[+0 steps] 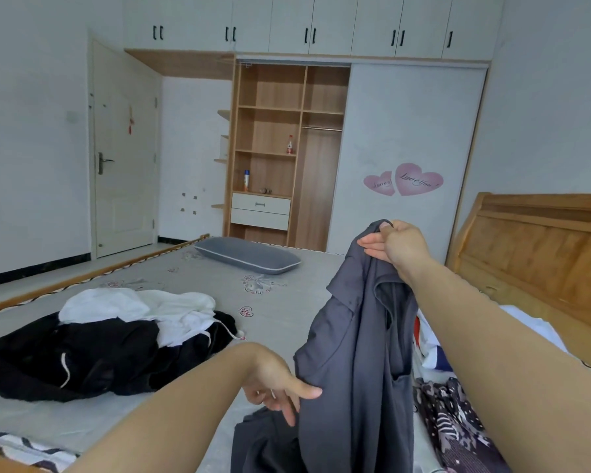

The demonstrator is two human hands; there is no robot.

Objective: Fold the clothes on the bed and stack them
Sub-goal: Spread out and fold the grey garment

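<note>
Currently the right hand [394, 244] pinches the grey shirt [352, 363] at its top edge and holds it up over the near side of the bed [287, 312], toward the headboard [539, 254]. The left hand [277, 384] touches the shirt's hanging edge with extended fingers; no grip is visible. The shirt's lower end appears to rest bunched at the near edge.

Recommended procedure: find the second shoulder with the left hand, tension the shirt flat, then lay it on bare mattress before folding.

Obstructions:
- Black and white pile [116, 346], unfolded, on the left half of the bed.
- Patterned cloth [458, 425] just beside the shirt, at the near right corner.
- Pillow [249, 254] at the far edge, well apart.

Open mattress lies between pile and shirt; judged the best folding spot.
</note>
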